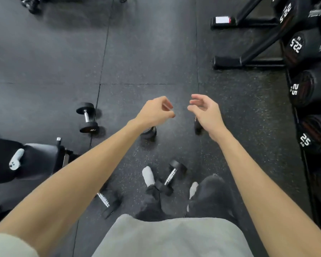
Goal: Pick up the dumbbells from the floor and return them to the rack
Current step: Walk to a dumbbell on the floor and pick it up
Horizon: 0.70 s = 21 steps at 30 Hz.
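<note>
while both bare arms reach forward over the dark speckled rubber floor [148,58], the left hand [154,113] and the right hand [205,113] hang near each other, fingers loosely curled and apart, holding nothing. the middle of the floor ahead is wide and free. at the right edge stands the black metal dumbbell rack [252,34], with big black round dumbbells marked 22.5, 25 and 17.5 in a row [304,89]. at the left edge there is a dark padded bench [39,156].

a small black dumbbell with a shiny metal handle [88,117] lies on the floor, left of the hands. a second one [172,176] lies between the feet in grey socks [148,176]. a third one [107,201] is partly hidden under the left forearm. just under the hands two more dark pieces show, but i cannot tell them clearly.
</note>
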Each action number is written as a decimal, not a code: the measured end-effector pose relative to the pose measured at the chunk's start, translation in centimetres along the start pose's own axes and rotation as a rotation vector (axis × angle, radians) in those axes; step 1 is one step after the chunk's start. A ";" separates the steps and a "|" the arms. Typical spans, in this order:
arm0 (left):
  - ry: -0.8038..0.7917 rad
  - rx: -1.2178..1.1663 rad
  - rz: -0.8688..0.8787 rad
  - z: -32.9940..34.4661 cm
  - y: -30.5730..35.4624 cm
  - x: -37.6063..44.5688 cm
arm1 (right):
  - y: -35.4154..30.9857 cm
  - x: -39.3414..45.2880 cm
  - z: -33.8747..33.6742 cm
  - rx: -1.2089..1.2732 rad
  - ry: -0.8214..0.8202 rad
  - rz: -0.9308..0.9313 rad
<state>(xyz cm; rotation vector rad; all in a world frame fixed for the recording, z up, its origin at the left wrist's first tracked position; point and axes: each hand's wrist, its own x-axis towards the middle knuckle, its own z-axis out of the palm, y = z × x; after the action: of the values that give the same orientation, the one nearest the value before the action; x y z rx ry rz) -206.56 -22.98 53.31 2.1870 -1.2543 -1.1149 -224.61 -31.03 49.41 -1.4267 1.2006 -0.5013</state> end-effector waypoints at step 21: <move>0.022 -0.412 -0.583 23.8 -1.3 39.0 | 24.0 32.5 -14.8 0.097 0.173 0.593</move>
<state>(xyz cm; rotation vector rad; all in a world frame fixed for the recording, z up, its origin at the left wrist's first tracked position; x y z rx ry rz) -213.47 -54.01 20.40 2.2662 -0.3144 -1.4000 -233.60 -62.08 20.97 -0.8931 1.6347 -0.2635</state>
